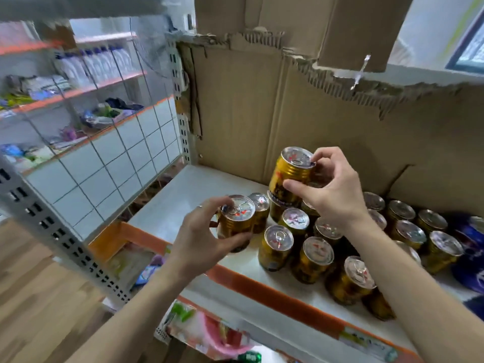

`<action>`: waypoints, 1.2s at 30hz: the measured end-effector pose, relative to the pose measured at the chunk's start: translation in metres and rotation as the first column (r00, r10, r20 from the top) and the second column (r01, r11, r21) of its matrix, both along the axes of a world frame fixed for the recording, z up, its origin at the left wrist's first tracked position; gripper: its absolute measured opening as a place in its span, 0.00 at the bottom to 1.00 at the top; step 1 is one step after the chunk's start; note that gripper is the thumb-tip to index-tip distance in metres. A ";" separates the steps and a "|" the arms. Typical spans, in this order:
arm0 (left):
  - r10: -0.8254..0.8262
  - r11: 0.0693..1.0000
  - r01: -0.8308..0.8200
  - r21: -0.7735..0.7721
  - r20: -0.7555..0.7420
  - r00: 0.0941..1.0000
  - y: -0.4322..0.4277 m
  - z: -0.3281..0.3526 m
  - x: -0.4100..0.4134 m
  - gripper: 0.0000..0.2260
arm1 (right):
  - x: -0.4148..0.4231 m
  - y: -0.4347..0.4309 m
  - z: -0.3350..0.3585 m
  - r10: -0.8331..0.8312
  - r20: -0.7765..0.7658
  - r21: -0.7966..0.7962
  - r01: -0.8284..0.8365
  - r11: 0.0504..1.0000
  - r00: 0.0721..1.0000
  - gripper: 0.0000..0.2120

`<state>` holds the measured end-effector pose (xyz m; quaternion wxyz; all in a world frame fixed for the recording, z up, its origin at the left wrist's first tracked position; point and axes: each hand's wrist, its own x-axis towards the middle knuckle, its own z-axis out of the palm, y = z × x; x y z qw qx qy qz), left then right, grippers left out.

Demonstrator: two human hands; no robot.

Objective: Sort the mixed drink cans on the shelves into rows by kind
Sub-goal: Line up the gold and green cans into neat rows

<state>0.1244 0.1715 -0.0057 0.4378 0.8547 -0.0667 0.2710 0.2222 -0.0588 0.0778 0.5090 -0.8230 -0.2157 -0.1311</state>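
Left hand (207, 237): fingers and thumb curled round a gold can (237, 221) at the left end of the group. Whether its base rests on the shelf (183, 195) cannot be told.
Right hand (332, 195): pinches a raised can (292, 176), thumb on the side, a fingertip at the top rim. This can is tilted, above the group.
Probable reason: both cans are of one kind, likely being carried to start or extend a row.
Other gold cans (277, 247): upright, close-packed in loose slanting lines on the shelf's right half.
Blue packs (471, 247): far right, partly cut off, kind unclear.
Open room: the shelf's left half is bare up to the wire grid (110, 163).
Edges: the orange front lip (262, 286) lies near the front cans. The cardboard back (262, 113) stands close behind the raised can.
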 end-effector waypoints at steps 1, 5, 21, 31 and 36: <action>-0.014 1.000 0.014 0.010 -0.006 1.000 0.003 -0.008 0.003 0.29 | 0.005 0.008 -0.001 -0.008 -0.002 -0.016 0.008 1.000 1.000 0.26; -0.110 0.994 0.111 0.026 -0.027 0.994 0.008 -0.032 0.013 0.28 | 0.026 0.035 -0.006 -0.044 -0.005 -0.121 0.043 0.992 0.999 0.26; -0.262 0.965 0.262 0.008 0.096 0.960 0.011 -0.097 0.028 0.26 | 0.094 0.076 -0.034 -0.158 -0.210 -0.346 0.078 0.935 0.965 0.43; -0.330 0.944 0.322 0.074 0.147 0.932 0.016 -0.106 0.028 0.27 | 0.115 0.098 -0.050 -0.113 -0.314 -0.672 -0.137 0.727 0.943 0.33; -0.329 0.942 0.309 0.133 0.168 0.929 0.017 -0.108 0.029 0.29 | 0.121 0.098 -0.055 -0.072 -0.328 -0.743 -0.211 0.635 0.942 0.35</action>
